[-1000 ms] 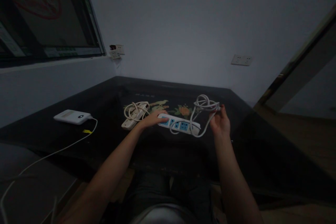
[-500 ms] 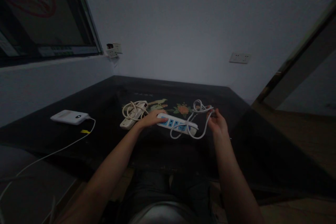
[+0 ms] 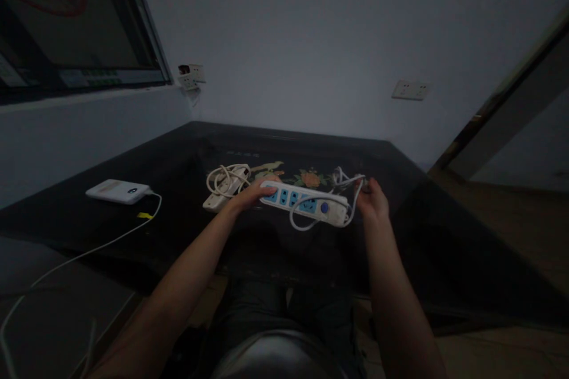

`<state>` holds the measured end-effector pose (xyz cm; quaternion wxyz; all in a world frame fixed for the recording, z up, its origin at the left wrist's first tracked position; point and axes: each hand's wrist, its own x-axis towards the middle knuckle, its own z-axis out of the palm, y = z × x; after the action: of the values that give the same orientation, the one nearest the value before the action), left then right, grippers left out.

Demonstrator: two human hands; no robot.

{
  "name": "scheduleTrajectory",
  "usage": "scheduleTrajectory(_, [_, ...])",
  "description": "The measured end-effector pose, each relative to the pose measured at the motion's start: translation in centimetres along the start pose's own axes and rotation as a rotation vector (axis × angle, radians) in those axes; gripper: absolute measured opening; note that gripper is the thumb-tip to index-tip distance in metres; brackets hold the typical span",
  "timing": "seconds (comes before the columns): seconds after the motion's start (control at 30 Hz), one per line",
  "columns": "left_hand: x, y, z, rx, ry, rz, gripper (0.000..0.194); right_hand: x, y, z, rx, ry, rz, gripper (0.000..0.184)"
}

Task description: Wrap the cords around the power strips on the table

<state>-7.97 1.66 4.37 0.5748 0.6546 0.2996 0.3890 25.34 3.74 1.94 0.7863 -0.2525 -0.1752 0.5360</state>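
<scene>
A white power strip (image 3: 288, 195) with blue sockets and a round blue button is tilted up toward me over the dark table. My left hand (image 3: 256, 192) grips its left end, thumb on top. My right hand (image 3: 371, 196) is closed on the strip's white cord (image 3: 355, 179) just past the right end. One loop of that cord crosses the front of the strip, and more coils lie behind it. To the left of my left hand lies a second, cream power strip (image 3: 217, 198) with its own cord (image 3: 216, 177) coiled on top.
A white power bank-like device (image 3: 118, 191) with a cable (image 3: 111, 241) lies on the table (image 3: 173, 160) at the left, near a yellow tag (image 3: 144, 215). Wall sockets (image 3: 411, 90) sit behind the table, and a window (image 3: 89, 18) is at the upper left.
The power strip has tipped up and its right end has shifted right, so the blue button now shows. My right hand has moved slightly right with the cord.
</scene>
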Motion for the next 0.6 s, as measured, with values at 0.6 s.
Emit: scheduleTrajectory(0.6, [2.3, -3.0, 2.0, -0.168, 0.56, 0.07, 0.031, -4.9, 3.0, 3.7, -0.774, -0.309, 0.027, 0.036])
